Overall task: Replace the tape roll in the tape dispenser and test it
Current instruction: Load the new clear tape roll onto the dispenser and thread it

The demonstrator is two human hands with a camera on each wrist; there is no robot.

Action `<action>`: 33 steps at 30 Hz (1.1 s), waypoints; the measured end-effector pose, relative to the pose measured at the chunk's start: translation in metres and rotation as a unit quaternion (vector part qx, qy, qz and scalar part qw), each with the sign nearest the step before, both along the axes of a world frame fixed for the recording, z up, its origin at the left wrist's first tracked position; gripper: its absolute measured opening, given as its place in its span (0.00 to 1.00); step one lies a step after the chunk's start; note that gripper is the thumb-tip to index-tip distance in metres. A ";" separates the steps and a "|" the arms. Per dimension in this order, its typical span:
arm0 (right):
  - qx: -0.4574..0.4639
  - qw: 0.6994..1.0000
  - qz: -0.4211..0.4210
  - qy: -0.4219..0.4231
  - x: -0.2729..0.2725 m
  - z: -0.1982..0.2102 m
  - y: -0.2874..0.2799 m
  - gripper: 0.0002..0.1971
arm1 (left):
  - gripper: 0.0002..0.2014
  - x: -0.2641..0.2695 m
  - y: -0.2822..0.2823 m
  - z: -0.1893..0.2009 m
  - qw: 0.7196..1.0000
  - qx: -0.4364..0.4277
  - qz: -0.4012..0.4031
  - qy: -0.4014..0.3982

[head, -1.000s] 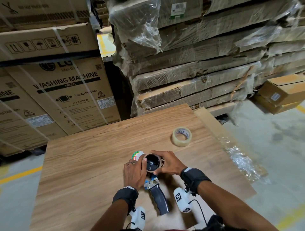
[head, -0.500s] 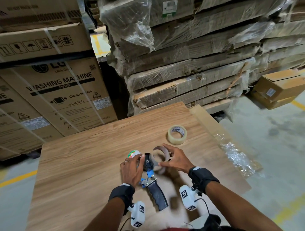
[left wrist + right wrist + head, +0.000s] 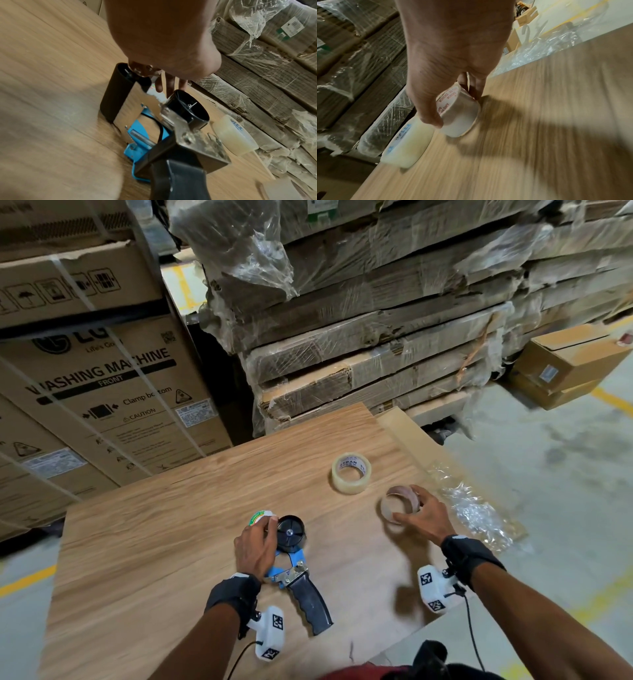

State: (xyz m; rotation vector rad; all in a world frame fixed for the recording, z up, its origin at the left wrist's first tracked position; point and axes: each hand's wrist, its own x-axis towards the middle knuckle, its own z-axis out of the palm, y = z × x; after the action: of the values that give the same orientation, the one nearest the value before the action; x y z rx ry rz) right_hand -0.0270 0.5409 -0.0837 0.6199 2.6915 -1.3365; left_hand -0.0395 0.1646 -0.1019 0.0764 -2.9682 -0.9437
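The tape dispenser lies on the wooden table, its black handle pointing toward me. Its black hub stands bare, with no roll on it. My left hand holds the dispenser's front end beside the hub; its fingers reach down behind the hub. My right hand grips the empty brown cardboard core off to the right, tilted just above the table. In the right wrist view my thumb and fingers pinch the core. The new clear tape roll lies flat, left of the core.
Crumpled clear plastic wrap lies past the table's right edge. Stacked wrapped cardboard rises behind the table, with large washing machine boxes to the left. The concrete floor lies to the right.
My right hand has pulled the cardboard core off the hub and carried it right, close to the new roll. The left hand stays on the dispenser.
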 end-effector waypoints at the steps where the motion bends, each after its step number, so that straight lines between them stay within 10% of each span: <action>1: 0.004 1.000 -0.012 -0.004 0.000 -0.002 0.006 0.45 | 0.26 0.000 0.000 -0.001 1.000 0.003 -0.001 -0.001; 4: 0.007 1.000 -0.028 0.003 0.001 0.001 0.020 0.35 | 0.26 0.000 0.000 -0.005 1.000 0.016 0.001 -0.004; 14: -0.005 1.000 -0.024 0.002 -0.008 -0.007 0.028 0.44 | 0.24 0.000 0.002 -0.009 0.999 0.044 0.014 0.010; 23: 0.077 0.982 0.077 0.157 -0.008 0.007 -0.037 0.34 | 0.25 0.005 -0.010 -0.006 0.993 0.097 0.043 0.041; 33: -0.141 0.924 0.300 -0.191 0.032 -0.007 -0.151 0.33 | 0.22 0.035 -0.034 0.002 0.981 0.172 0.069 0.052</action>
State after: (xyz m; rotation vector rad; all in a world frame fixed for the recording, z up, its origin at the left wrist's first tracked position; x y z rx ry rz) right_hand 0.0050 0.3894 -0.0904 0.0049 2.0687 -1.2273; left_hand -0.0041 0.1301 -0.1003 0.2284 -2.6353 -1.3804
